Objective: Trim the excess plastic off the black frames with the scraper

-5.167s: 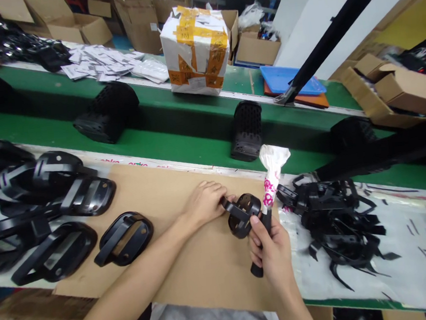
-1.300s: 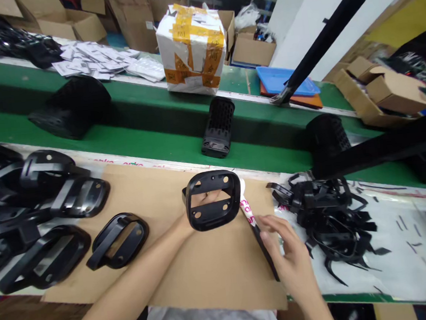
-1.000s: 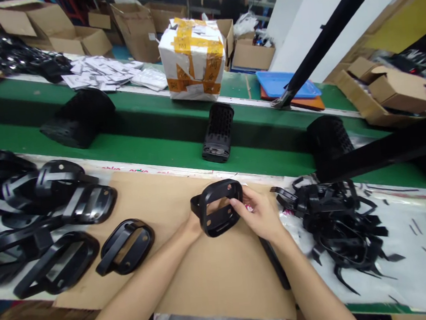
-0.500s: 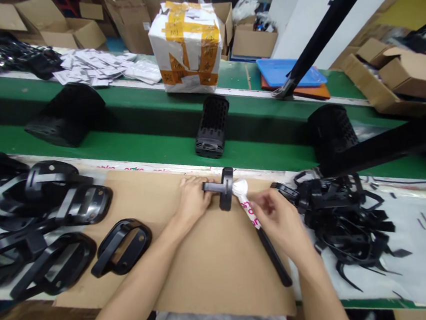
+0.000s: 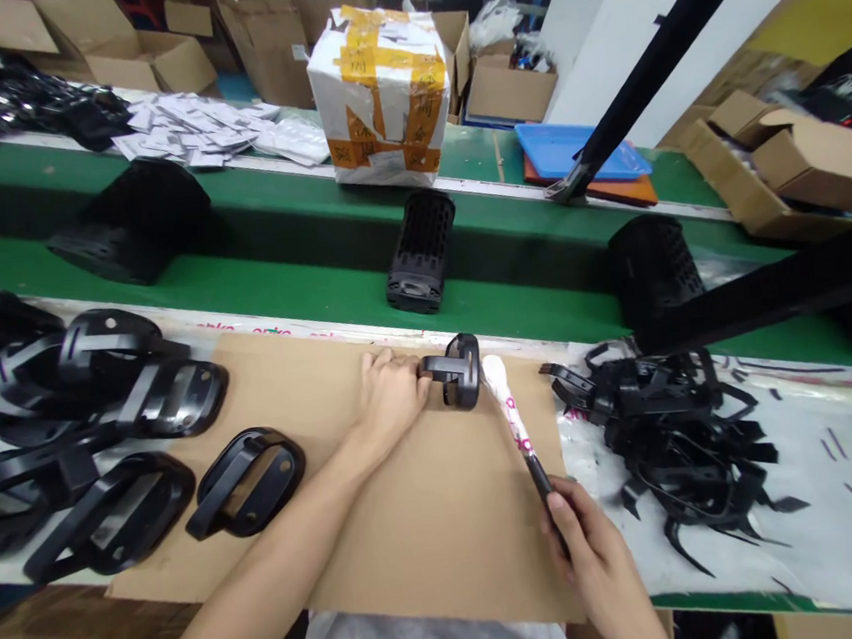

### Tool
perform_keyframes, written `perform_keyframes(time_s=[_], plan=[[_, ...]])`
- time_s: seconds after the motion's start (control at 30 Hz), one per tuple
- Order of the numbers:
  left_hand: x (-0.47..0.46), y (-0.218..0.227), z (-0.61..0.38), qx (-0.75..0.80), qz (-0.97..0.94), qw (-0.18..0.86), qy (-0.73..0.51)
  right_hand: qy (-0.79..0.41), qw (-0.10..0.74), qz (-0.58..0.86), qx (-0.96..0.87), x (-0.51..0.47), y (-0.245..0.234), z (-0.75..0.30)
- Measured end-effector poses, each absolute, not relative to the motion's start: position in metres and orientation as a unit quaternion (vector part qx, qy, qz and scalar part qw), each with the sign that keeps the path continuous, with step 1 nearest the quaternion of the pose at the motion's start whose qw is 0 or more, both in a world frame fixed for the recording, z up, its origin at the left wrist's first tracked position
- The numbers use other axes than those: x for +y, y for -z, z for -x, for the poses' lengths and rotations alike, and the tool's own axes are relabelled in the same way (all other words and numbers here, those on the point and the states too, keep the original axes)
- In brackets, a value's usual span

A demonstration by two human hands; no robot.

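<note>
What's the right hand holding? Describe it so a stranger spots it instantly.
Start at the big brown cardboard sheet. Near its right edge, the right hand grips a tool. Unlike the black parts around it, this has a white-wrapped end with pink marks.

1. Black frame [image 5: 471, 380]: a smooth part with a rounded outline and a band looping off one face; stood up on its rim, band toward the left, held by that band, near the far edge of the cardboard sheet [image 5: 418, 551], toward its far right corner.
2. Wrapped tool [image 5: 516, 429]: white covering with pink lettering, black handle held; slanting along the sheet's right edge, head just beside the frame.
</note>
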State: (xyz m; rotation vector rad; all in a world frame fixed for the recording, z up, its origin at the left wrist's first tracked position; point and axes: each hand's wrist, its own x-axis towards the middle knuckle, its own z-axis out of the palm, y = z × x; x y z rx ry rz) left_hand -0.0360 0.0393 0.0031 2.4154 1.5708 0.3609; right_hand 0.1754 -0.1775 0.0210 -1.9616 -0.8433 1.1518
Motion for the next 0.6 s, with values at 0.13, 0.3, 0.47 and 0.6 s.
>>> perform_keyframes(time_s=[0.13,0.3,0.47,0.6], plan=[[0.036,-0.004,0.034,0.534,-0.828,0.115,-0.131,-0.538,0.389,0.706,-0.247,-0.180,-0.017,-0.148],[0.038,-0.004,0.030,0.538,-0.828,0.107,-0.114,-0.529,0.381,0.713,-0.259,-0.179,-0.004,-0.141],[0.040,-0.004,0.028,0.541,-0.829,0.097,-0.103,-0.503,0.375,0.731,-0.267,-0.179,0.001,-0.145],[0.039,-0.003,0.029,0.538,-0.830,0.102,-0.107,-0.510,0.370,0.735,-0.250,-0.181,-0.002,-0.143]])
